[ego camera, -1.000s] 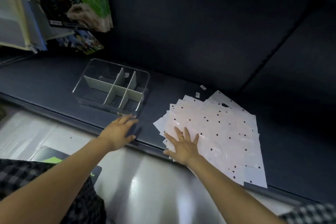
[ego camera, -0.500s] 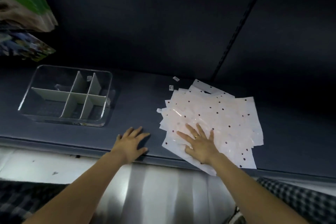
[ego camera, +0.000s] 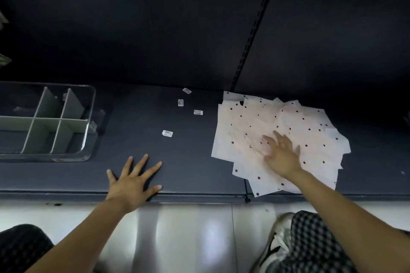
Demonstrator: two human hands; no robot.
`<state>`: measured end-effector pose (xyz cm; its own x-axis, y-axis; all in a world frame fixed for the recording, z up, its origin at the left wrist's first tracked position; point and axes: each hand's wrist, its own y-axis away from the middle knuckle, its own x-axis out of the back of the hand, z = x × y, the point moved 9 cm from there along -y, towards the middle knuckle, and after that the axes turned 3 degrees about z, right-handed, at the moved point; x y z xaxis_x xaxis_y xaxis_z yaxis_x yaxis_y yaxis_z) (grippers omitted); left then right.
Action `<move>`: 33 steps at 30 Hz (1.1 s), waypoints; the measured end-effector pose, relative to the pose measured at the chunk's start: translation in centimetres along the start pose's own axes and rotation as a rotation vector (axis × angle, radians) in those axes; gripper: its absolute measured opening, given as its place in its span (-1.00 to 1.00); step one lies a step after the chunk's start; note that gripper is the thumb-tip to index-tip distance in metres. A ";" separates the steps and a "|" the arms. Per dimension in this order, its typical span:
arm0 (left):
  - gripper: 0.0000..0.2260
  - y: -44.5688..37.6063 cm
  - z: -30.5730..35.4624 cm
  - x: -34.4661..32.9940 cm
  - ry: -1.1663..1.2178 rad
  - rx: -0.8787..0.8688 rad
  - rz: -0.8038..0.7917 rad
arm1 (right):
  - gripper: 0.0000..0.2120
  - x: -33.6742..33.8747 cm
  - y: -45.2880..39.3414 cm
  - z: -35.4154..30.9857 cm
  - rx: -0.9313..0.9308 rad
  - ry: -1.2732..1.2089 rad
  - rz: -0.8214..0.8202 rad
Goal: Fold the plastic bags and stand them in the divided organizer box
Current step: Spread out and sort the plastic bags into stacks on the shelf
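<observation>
I see my left hand lying palm down on the dark blue surface, fingers straight and fanned wide, the heel of the hand at the front edge and nothing under it but the surface itself. My right hand rests flat on the pile of plastic bags, fingers straight and a little apart; it is blurred, so I cannot tell whether it presses down or only touches the top sheet. A ring shows faintly on one finger. The bags are white with dark dots, unfolded, fanned over one another in a loose heap on the right part of the surface, with a few corners reaching the front edge. The divided organizer box stands well apart from them at the far left, partly cut off by the frame; it is clear-walled with pale grey dividers crossing inside, and I see no bags in the compartments that show. Between the box and the bags four small white labels lie scattered on the surface, none touching either hand. Behind everything rises a dark panel wall with a slotted vertical rail. Below the front edge runs a shiny pale floor, and at the lower right I see a checked trouser leg beside a white shoe.
</observation>
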<state>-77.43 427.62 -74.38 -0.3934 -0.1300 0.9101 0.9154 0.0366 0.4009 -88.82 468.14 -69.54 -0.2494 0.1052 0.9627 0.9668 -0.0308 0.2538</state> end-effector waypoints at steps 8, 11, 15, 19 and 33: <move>-0.38 0.2 0.6 -0.4 0.073 0.037 -0.009 | -0.48 -5.8 3.1 -9.9 0.360 0.151 -0.104; -0.36 0.2 0.7 -0.6 0.082 0.043 -0.013 | -0.47 -5.5 2.3 -5.8 0.232 0.125 -0.110; -0.36 0.5 1.6 -0.7 0.091 0.041 -0.020 | -0.48 -3.9 0.9 -0.9 -0.013 0.097 -0.146; -0.35 1.1 3.1 -0.9 0.076 0.002 -0.030 | -0.66 -1.1 0.7 -1.4 -0.064 0.116 0.081; -0.38 3.1 4.6 -0.4 0.143 -0.080 -0.094 | -0.69 -1.1 0.3 -10.5 0.214 0.217 0.158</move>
<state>-74.84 432.30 -73.07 -0.4666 -0.2685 0.8427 0.8813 -0.0603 0.4687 -88.81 457.53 -69.55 -0.0794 -0.0988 0.9919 0.9785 0.1822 0.0965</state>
